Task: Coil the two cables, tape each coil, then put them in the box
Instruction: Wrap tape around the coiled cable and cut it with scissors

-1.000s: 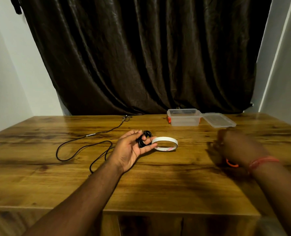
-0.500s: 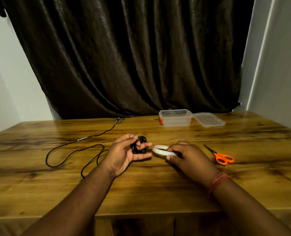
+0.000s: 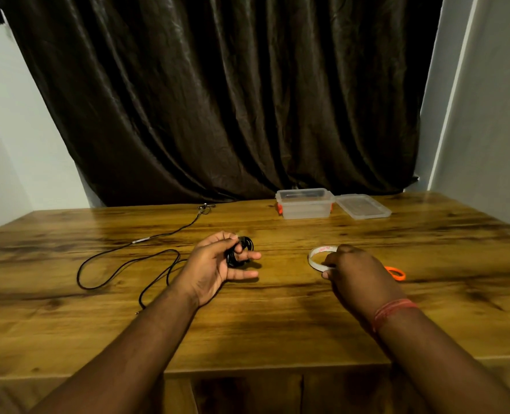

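I see my left hand (image 3: pixel 214 264) out over the middle of the desk (image 3: pixel 247 333), thumb and fingers curled round a small black coil (image 3: pixel 241 254) of cable; the two lower fingers stick out straight beneath it. The coil looks light and springy to me: thin cord wound tight like that wants to open out, so I judge the pinch should stay across the whole bundle, squeezing all the turns together, with a bare arc left facing the right hand for the tape.

My right hand (image 3: pixel 356 273) is to the right of centre, fingers closed on the near rim of the white tape roll (image 3: pixel 318 258). The roll is a thin, nearly spent ring, so I expect it to be light and to flex if squeezed; the free end is hidden from me, and I cannot tell if it is already lifted. Holding the rim and peeling with the thumb seems the sensible grip.

The second cable (image 3: pixel 122 264) lies loose in wide loops toward the left side of the desk, its far end near the back edge. It is limp and thin, likely to snag on itself when gathered. The orange scissors (image 3: pixel 397 273) peek out just beyond my right hand. The clear box (image 3: pixel 304 204) stands open at the back edge, its lid (image 3: pixel 362 206) touching it on the right.
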`<action>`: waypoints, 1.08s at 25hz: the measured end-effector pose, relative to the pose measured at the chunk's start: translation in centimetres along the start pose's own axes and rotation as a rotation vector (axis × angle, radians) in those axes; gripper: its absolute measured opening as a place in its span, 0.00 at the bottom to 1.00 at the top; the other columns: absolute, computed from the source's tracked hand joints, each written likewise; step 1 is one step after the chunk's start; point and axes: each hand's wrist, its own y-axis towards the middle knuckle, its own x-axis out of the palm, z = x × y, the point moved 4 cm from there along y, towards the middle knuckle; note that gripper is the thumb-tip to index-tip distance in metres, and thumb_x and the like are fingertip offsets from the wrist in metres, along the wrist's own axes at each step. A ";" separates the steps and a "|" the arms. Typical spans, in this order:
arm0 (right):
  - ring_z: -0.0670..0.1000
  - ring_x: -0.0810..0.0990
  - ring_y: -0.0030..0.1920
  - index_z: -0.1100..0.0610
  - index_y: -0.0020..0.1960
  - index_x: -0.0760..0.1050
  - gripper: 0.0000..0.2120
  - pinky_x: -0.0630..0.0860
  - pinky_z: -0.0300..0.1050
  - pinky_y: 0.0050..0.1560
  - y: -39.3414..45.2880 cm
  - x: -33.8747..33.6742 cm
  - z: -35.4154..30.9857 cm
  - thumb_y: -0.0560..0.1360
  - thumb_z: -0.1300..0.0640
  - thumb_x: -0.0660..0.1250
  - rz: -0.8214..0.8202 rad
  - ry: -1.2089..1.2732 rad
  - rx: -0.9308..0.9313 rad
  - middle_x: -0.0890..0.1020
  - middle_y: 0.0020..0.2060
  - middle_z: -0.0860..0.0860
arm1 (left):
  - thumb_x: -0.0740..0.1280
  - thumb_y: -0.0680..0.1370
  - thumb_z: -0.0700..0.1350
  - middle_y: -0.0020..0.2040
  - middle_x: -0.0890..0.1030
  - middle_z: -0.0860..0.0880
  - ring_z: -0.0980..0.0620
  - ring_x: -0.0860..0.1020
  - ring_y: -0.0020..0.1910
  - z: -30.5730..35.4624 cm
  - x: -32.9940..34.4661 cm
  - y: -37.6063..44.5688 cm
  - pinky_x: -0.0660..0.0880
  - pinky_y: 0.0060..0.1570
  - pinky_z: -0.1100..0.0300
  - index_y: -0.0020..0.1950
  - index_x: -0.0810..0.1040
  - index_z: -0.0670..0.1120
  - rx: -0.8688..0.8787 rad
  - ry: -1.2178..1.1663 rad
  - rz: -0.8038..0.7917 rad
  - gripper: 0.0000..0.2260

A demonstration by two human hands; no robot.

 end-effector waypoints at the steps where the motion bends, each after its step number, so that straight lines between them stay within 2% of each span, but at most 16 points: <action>1: 0.54 0.79 0.53 0.51 0.56 0.80 0.09 0.68 0.41 0.46 0.0 0.0 0.0 0.77 0.52 0.67 0.006 -0.010 -0.001 0.79 0.53 0.51 | 0.57 0.83 0.38 0.37 0.77 0.44 0.41 0.84 0.45 0.0 0.0 0.0 0.83 0.37 0.42 0.43 0.72 0.40 0.002 0.007 -0.003 0.10; 7: 0.50 0.79 0.50 0.47 0.57 0.78 0.10 0.76 0.46 0.48 -0.7 -1.2 -1.1 0.78 0.47 0.64 0.057 -0.089 -0.025 0.77 0.54 0.47 | 0.60 0.81 0.39 0.38 0.74 0.42 0.43 0.83 0.38 -0.3 -0.1 0.1 0.82 0.34 0.44 0.44 0.72 0.41 -0.011 0.016 -0.046 0.07; 9: 0.46 0.76 0.50 0.46 0.58 0.75 0.10 0.76 0.45 0.49 0.2 -2.1 -3.0 0.78 0.46 0.64 0.084 0.131 -0.087 0.75 0.53 0.44 | 0.63 0.77 0.40 0.36 0.73 0.43 0.46 0.79 0.32 -0.4 0.2 0.1 0.82 0.32 0.44 0.44 0.72 0.41 -0.021 0.019 -0.064 0.04; 12: 0.42 0.75 0.44 0.48 0.58 0.77 0.11 0.72 0.35 0.45 3.0 -2.0 -7.8 0.77 0.48 0.68 -0.006 0.564 -0.239 0.76 0.49 0.43 | 0.65 0.74 0.42 0.35 0.72 0.46 0.53 0.69 0.24 -0.7 0.4 0.1 0.81 0.28 0.47 0.44 0.73 0.42 -0.036 0.026 -0.089 0.03; 15: 0.44 0.75 0.39 0.50 0.54 0.80 0.09 0.72 0.33 0.39 4.9 -0.4 -10.8 0.75 0.52 0.71 -0.037 0.739 -0.338 0.78 0.46 0.45 | 0.63 0.76 0.40 0.33 0.73 0.48 0.57 0.63 0.22 -0.8 0.1 0.2 0.80 0.25 0.51 0.45 0.74 0.43 -0.009 0.025 -0.084 0.02; 19: 0.44 0.74 0.34 0.56 0.50 0.80 0.06 0.73 0.39 0.38 5.7 2.0 -10.3 0.75 0.56 0.72 -0.100 1.102 -0.227 0.79 0.37 0.46 | 0.62 0.78 0.40 0.33 0.69 0.48 0.59 0.60 0.21 -0.7 -0.4 0.9 0.77 0.22 0.57 0.45 0.75 0.43 0.024 0.020 -0.080 0.04; 21: 0.49 0.77 0.37 0.60 0.47 0.79 0.08 0.75 0.47 0.42 6.0 2.8 -9.7 0.74 0.55 0.73 -0.180 1.239 -0.198 0.81 0.36 0.52 | 0.62 0.79 0.40 0.34 0.68 0.48 0.59 0.61 0.21 -0.9 -0.6 1.0 0.75 0.21 0.59 0.45 0.75 0.43 0.026 0.030 -0.087 0.04; 23: 0.57 0.75 0.40 0.58 0.44 0.79 0.11 0.73 0.56 0.44 6.0 3.0 -9.4 0.70 0.52 0.76 -0.265 1.409 -0.196 0.79 0.37 0.61 | 0.64 0.77 0.40 0.34 0.69 0.48 0.59 0.61 0.21 -1.0 -0.5 1.0 0.73 0.21 0.60 0.45 0.75 0.44 0.032 0.038 -0.104 0.02; 25: 0.58 0.71 0.37 0.54 0.41 0.79 0.11 0.69 0.55 0.39 6.0 3.2 -9.0 0.66 0.50 0.79 -0.336 1.519 -0.147 0.75 0.36 0.62 | 0.66 0.75 0.41 0.34 0.70 0.48 0.58 0.61 0.21 -1.2 -0.2 1.0 0.73 0.21 0.61 0.44 0.75 0.44 0.021 0.043 -0.115 0.01; 27: 0.55 0.69 0.32 0.53 0.40 0.78 0.08 0.65 0.48 0.30 5.8 3.0 -8.6 0.69 0.54 0.77 -0.380 1.493 -0.123 0.75 0.30 0.59 | 0.65 0.74 0.41 0.34 0.70 0.48 0.58 0.60 0.21 -1.3 0.1 1.0 0.73 0.21 0.60 0.43 0.75 0.44 0.011 0.037 -0.129 0.01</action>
